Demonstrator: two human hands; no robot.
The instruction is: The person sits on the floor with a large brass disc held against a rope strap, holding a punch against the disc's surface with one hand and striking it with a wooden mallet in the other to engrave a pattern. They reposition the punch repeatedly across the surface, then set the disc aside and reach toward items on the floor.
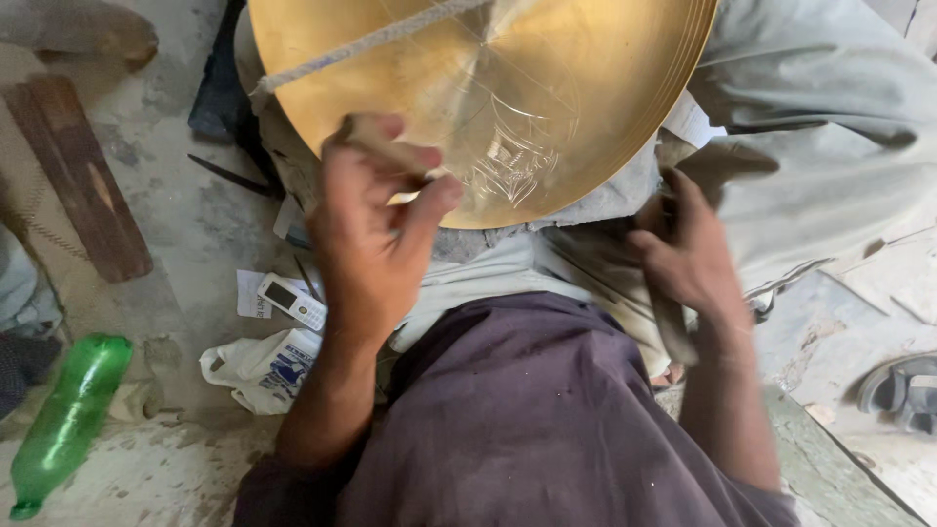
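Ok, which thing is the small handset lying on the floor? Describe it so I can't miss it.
Start from the big round brass plate on the person's lap and drop below the left hand to the concrete floor. The handset lies there on a scrap of white paper, just above a crumpled white bag. It alone is a small white bar with a dark screen.

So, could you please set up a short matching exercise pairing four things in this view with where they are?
1. brass plate
2. green bottle
3. small phone
4. sandal

A. lying on the floor, bottom left
B. far right edge
C. on the floor by the left hand
D. propped on the lap, top centre

Pairs: 1-D, 2-A, 3-C, 4-B
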